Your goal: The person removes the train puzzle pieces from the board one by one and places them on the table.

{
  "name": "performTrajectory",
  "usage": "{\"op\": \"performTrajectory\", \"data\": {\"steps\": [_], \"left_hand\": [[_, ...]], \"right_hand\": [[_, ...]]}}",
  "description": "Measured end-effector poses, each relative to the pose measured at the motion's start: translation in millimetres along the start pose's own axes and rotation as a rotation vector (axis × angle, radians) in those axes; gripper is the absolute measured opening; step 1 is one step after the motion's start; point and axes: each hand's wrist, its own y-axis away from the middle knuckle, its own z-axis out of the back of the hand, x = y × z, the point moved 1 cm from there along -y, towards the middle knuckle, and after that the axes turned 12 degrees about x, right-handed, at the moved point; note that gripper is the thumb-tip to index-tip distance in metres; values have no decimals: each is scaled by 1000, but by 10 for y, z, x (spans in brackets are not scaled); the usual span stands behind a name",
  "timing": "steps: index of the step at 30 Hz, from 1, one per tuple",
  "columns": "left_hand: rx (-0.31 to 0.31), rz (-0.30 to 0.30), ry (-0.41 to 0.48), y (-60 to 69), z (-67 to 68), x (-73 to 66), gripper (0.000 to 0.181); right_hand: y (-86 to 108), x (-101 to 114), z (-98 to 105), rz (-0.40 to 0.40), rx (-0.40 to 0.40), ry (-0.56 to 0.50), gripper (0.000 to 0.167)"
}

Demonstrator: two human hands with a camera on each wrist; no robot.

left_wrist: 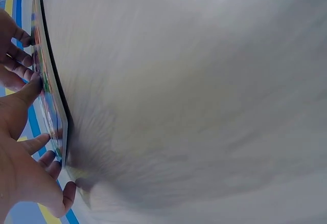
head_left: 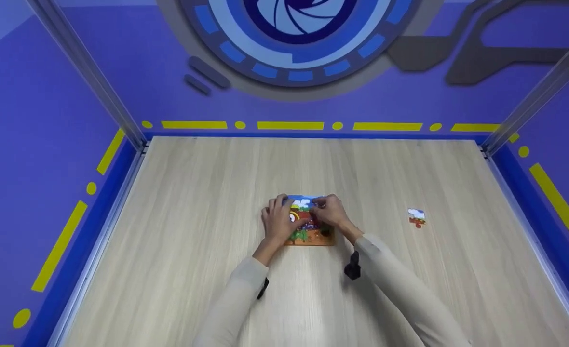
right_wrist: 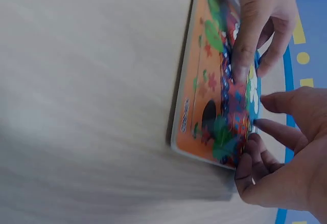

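A colorful picture puzzle in an orange-bordered board point(head_left: 318, 239) lies flat at mid-table. My left hand point(head_left: 278, 217) rests over its left side, thumb on the picture and fingers spread. In the left wrist view, this hand's point(left_wrist: 28, 152) little finger reaches past the board's edge. At the upper right of the puzzle is my right hand point(head_left: 331, 210), fingers bent down to the picture. The right wrist view shows this hand's point(right_wrist: 291, 152) thumb and index apart at the board's edge; whether they pinch a piece is not visible. One loose jigsaw piece point(head_left: 416, 217) lies farther right.
The board and loose piece share a pale wood-grain table point(head_left: 193, 193). A blue patterned wall point(head_left: 120, 72) rises behind it, with blue side panels at left and right. Metal rails point(head_left: 99, 270) run along the table's sides.
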Motion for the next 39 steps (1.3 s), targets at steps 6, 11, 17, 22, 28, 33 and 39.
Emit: {"op": "performTrajectory", "data": {"steps": [6, 11, 17, 22, 28, 33, 39], "left_hand": [[-2, -10, 2, 1, 11, -8, 68], [15, -2, -10, -2, 12, 0, 70], [2, 2, -30, 1, 29, -1, 70], [-4, -3, -33, -3, 14, -10, 70], [25, -3, -10, -9, -10, -12, 70], [35, 11, -11, -10, 6, -10, 70], [38, 10, -4, -2, 15, -11, 69]], "right_hand": [[-21, 16, -4, -88, -7, -99, 31], [-20, 7, -7, -117, -16, -109, 31], [2, 28, -7, -126, -17, -141, 30], [28, 48, 26, -130, -24, -170, 28], [18, 50, 55, -144, -53, -189, 25], [4, 62, 38, -123, -68, -123, 25], [0, 71, 1, -107, -114, -121, 24]]}}
